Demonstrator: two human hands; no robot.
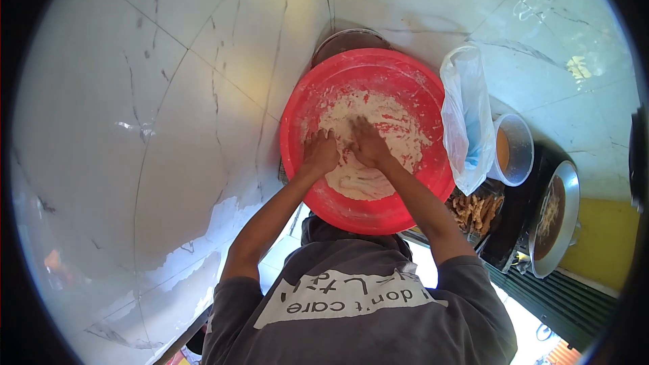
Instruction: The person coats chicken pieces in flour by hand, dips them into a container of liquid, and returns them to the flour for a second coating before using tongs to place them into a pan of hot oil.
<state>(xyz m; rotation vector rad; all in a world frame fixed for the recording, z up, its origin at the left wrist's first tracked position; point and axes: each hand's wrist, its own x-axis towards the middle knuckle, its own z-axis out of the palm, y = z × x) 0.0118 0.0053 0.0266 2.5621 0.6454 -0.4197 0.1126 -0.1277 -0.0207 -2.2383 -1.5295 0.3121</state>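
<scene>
A wide red basin (365, 220) holds loose off-white flour (358, 186), spread unevenly over its bottom. My left hand (321, 152) lies palm down on the left part of the flour, fingers apart and holding nothing I can see. Close beside it, my right hand (367, 143) rests in the middle of the flour with its fingers stretched forward and dusted white. The two hands are near each other but apart. Some flour also clings to the basin's inner wall.
Right of the basin stand a white plastic bag (466, 115) and a clear tub (520, 152) with orange-brown contents. Fried brown pieces (476, 211) lie below the bag. A metal wok (571, 223) of bubbling oil sits on a black stove. Marbled tile walls (203, 94) enclose the corner.
</scene>
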